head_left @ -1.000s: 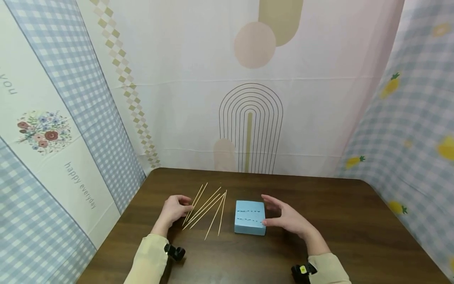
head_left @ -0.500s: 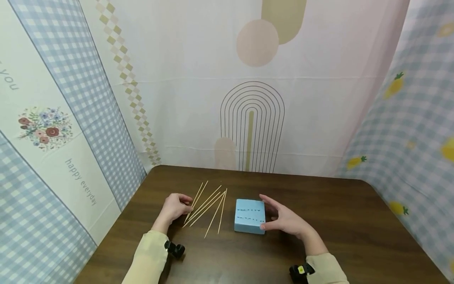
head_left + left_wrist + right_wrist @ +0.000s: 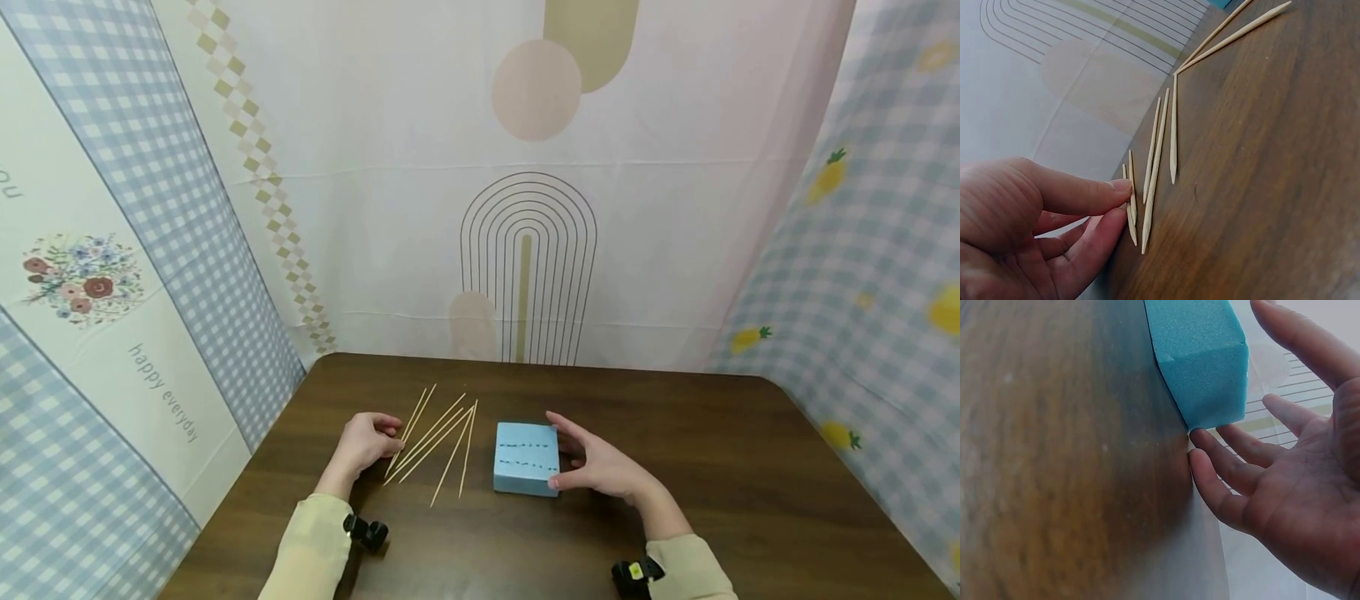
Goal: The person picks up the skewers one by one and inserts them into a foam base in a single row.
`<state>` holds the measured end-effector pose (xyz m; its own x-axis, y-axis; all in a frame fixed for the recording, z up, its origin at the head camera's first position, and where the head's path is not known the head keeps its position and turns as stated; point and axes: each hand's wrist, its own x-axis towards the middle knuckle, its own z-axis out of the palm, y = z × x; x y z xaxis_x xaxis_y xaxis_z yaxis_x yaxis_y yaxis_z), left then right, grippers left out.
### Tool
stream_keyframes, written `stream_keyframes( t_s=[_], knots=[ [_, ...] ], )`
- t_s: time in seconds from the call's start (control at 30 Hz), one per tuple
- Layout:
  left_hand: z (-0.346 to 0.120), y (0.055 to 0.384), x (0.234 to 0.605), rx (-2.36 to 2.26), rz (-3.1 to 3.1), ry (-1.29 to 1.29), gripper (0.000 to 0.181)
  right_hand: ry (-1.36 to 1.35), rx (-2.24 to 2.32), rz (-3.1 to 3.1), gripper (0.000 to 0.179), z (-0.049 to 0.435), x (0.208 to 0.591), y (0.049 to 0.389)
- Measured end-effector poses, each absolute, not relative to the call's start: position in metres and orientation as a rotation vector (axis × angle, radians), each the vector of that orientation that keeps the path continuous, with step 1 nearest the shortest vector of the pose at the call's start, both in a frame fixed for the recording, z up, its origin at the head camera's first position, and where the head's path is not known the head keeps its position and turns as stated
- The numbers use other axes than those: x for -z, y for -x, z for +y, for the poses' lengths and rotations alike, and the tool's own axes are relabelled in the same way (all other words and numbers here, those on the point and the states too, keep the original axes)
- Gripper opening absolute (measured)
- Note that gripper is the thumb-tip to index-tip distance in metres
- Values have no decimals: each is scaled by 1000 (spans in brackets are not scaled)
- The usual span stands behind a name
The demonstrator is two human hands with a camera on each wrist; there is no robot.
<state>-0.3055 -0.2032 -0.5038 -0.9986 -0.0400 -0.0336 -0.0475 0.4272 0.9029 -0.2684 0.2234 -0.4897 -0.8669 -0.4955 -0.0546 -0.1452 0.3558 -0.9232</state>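
Observation:
Several thin bamboo skewers [image 3: 435, 446] lie fanned out on the dark wooden table, left of the middle. At the leftmost pair my left hand [image 3: 365, 443] has thumb and index finger pinched around a skewer [image 3: 1133, 215], the tips meeting near its middle. To the right sits a light blue foam block [image 3: 527, 450] with two rows of small dark marks on top. My right hand [image 3: 603, 467] rests around its right side, thumb at the front right corner, fingers spread behind. In the right wrist view the fingertips [image 3: 1199, 456] stay loose beside the block's lower edge.
The wooden table [image 3: 712, 500] ends at the back against a pale patterned cloth [image 3: 390, 250]. Checked cloths hang at the left and right sides. Each wrist carries a small black camera [image 3: 366, 532]. Other skewers lie between my left hand and the block.
My right thumb has come a little lower and further left onto the block's corner. My left hand has stayed almost still at the skewers. The head view has shifted slightly.

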Motion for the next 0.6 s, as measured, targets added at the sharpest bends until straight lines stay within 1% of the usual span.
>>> stream_keyframes(
  t_s=[0.3,0.6],
  knots=[
    [-202,309,506,-1695,2658,100,33,558,1509,2304,104,226,491,270],
    [-205,307,506,-1674,2680,95,35,537,1500,2305,104,224,494,272]
  ],
)
